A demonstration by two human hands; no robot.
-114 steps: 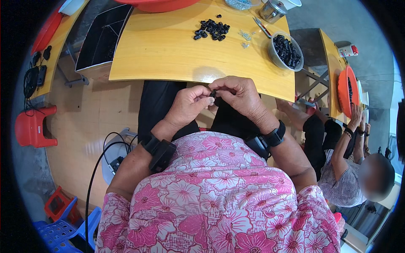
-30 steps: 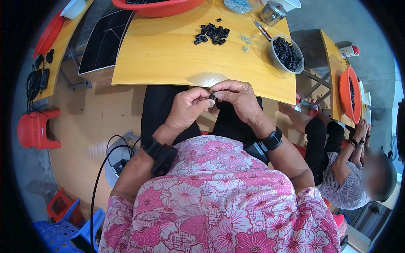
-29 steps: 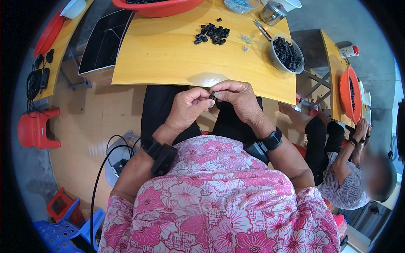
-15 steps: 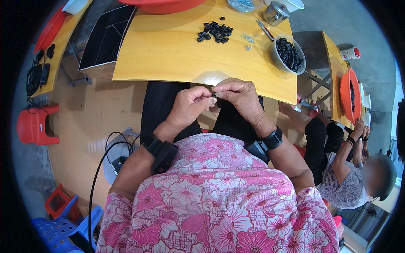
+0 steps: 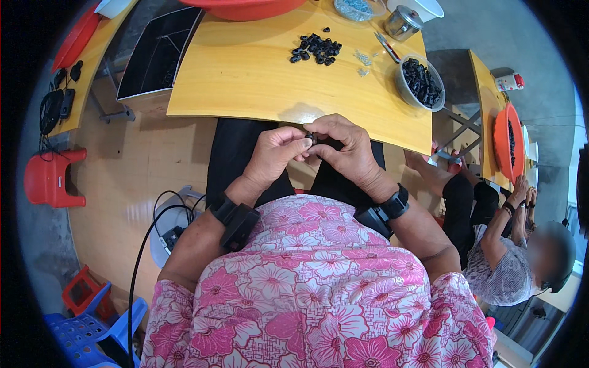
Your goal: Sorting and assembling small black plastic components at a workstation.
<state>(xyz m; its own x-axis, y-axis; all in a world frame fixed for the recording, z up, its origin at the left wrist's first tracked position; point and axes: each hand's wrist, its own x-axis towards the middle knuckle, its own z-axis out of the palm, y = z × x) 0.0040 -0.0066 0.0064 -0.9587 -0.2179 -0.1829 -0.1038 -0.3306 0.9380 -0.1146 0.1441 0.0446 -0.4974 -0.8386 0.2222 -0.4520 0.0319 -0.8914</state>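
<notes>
Just off the near edge of the yellow table (image 5: 245, 80), both hands meet over my lap around a small black plastic piece (image 5: 311, 138). My left hand (image 5: 274, 154) pinches it between thumb and forefinger. From the other side my right hand (image 5: 348, 149) grips the same piece, forefinger at its far side and thumb bent below it. The fingers partly hide the piece, so its exact shape is unclear. Farther up the table lies a loose pile of similar black pieces (image 5: 316, 49). Small shiny clear or silvery bits (image 5: 363, 59) lie right of that pile.
At the table's right stands a clear bowl (image 5: 400, 86) of black pieces, beside red-handled tweezers or scissors (image 5: 388, 48) and a metal cup (image 5: 403, 24). A red basin (image 5: 245, 9) is at the far edge. Another person (image 5: 500, 264) works at right by an orange basin (image 5: 502, 144).
My right thumb has dropped lower and away from the forefinger, showing more of the black piece. The left hand keeps its pinch. The view has shifted slightly.
</notes>
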